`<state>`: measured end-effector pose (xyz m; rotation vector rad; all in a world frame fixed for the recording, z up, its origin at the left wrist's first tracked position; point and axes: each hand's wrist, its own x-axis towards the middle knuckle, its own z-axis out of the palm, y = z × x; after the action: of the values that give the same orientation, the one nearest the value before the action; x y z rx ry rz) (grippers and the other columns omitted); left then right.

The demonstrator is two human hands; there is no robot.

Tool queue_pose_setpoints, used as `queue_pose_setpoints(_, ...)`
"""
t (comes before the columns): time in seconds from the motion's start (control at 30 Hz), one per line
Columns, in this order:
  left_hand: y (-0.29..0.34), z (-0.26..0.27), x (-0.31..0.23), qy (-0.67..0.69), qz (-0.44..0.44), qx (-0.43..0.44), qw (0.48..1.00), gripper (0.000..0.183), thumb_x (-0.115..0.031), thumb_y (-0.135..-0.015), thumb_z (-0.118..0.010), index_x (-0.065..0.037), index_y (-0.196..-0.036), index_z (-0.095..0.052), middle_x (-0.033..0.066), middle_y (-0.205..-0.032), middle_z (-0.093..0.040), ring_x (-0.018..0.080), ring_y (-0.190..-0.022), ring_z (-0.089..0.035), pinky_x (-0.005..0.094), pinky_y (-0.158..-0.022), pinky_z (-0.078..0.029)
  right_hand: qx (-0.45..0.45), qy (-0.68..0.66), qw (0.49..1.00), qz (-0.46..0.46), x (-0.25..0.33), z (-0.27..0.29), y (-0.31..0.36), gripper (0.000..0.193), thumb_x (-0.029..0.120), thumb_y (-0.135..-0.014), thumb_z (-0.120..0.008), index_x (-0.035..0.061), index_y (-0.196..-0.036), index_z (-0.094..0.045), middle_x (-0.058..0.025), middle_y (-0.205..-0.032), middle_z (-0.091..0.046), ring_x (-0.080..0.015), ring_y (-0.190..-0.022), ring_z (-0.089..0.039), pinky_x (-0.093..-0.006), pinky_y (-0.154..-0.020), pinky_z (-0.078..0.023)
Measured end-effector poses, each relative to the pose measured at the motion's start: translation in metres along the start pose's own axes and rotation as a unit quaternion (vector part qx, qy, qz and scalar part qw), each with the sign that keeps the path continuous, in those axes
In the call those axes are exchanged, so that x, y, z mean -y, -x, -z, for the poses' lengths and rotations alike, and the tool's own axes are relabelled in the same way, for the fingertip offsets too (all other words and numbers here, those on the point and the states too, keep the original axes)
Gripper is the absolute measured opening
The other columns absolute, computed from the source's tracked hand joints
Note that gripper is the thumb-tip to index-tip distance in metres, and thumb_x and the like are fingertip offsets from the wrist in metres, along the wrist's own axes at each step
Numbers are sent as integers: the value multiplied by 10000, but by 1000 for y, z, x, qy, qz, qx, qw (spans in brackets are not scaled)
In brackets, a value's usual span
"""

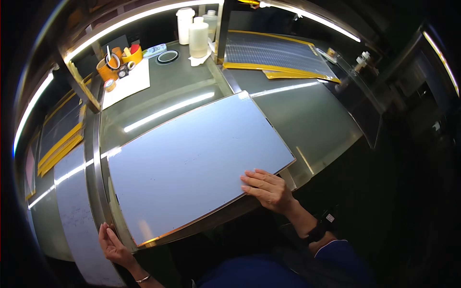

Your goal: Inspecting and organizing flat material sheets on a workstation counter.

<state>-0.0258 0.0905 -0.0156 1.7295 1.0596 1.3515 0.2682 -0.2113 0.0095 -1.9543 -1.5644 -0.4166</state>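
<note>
A large pale-blue rectangular sheet [197, 168] with a shiny surface and a coppery near edge lies at a slant on the glass-topped table. My right hand [269, 189] rests on its near right edge, fingers stretched out over the surface. Small dark specks dot the sheet. My left hand [114, 247] is at the table's front, left of the sheet's near corner and apart from it. Its fingers are partly bent beside the end of a metal strip [102, 185], and I see nothing held in them.
Yellow-edged dark panels [273, 53] lie at the back right, and similar yellow-edged frames [60, 144] at the left. Plastic bottles [198, 38] stand at the back. Tape rolls [106, 69] sit near white paper [129, 86]. A wooden post [82, 84] rises at the back left.
</note>
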Motion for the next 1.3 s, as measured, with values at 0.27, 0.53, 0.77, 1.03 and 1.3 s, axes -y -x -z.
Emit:
queue_pose_setpoints(0.27, -1, 4, 2, -95, -16, 9, 995, 202, -45, -884, -495, 66, -1037, -568, 140, -993, -612, 181, -888, -597, 266, -798, -486, -14, 1, 1000, 2, 2, 2, -1, 176, 39, -767, -591, 78, -934, -630, -65, -1073, -616, -199, -1056, -561, -349, -921, -451)
queue_pose_setpoints(0.53, -1, 11, -2, -146, -70, 36, 986, 187, -57, -868, -519, 54, -1002, -588, 136, -959, -620, 183, -873, -592, 280, -799, -473, -21, -26, 999, -24, 13, 0, 1, 140, 49, -771, -593, 71, -902, -637, -55, -1057, -620, -210, -1039, -568, -347, -917, -450)
queue_pose_setpoints(0.77, 6, 5, -13, -169, -59, 63, 982, 213, -59, -875, -508, 46, -1049, -573, 137, -987, -616, 193, -891, -585, 282, -811, -466, -32, -26, 999, -27, 4, 7, 9, 129, 50, -778, -582, 75, -890, -641, -47, -1048, -622, -209, -1042, -565, -351, -917, -449)
queue_pose_setpoints(1.03, 20, 53, -39, -230, -119, 24, 966, 264, -26, -849, -526, 30, -1107, -544, 159, -1133, -550, 249, -1016, -544, 323, -853, -459, -12, -81, 996, -29, -2, 0, -4, 139, 115, -738, -669, 81, -872, -654, -74, -1058, -613, -240, -1024, -570, -394, -927, -419)
queue_pose_setpoints(1.3, 21, 155, -21, -404, -86, 117, 903, 445, -187, -688, -685, 21, -1065, -571, 218, -1171, -520, 344, -1137, -466, 401, -971, -360, 2, -156, 977, -146, 44, 29, -52, 213, -47, -682, -643, 25, -883, -651, -188, -1133, -551, -297, -1045, -549, -367, -879, -444)
